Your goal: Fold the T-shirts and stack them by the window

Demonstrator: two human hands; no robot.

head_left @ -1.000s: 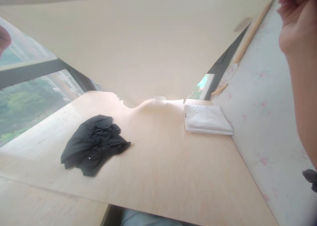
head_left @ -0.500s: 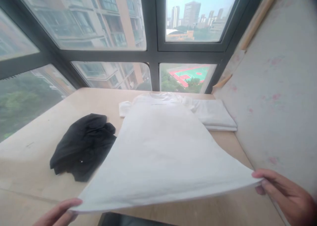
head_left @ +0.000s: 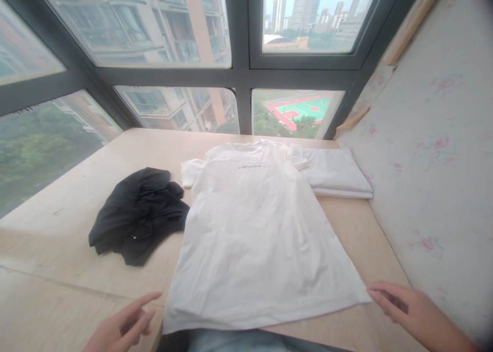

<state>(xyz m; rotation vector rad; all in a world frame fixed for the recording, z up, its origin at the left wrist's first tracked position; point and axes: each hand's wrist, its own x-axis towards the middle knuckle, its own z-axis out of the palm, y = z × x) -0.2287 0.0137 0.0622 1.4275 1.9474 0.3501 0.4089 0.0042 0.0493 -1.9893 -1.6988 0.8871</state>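
A white T-shirt [head_left: 254, 239] with a small dark line of print on its chest lies spread on the wooden surface, its collar towards the window and its hem towards me. My left hand [head_left: 125, 323] is off the cloth, just left of the hem's left corner, fingers apart and empty. At the right corner of the hem, my right hand [head_left: 400, 306] has its thumb and fingertips together on the edge of the shirt.
A crumpled black garment [head_left: 140, 216] lies left of the shirt. Folded white cloth [head_left: 337, 172] sits at the back right, partly beside the shirt's sleeve. Windows [head_left: 173, 105] line the back, and a flowered wall [head_left: 435, 151] rises on the right.
The shirt's hem, earlier stretched and lifted between both hands, has come down onto the surface. My left hand has let go of its corner. The black garment appears slightly farther right.
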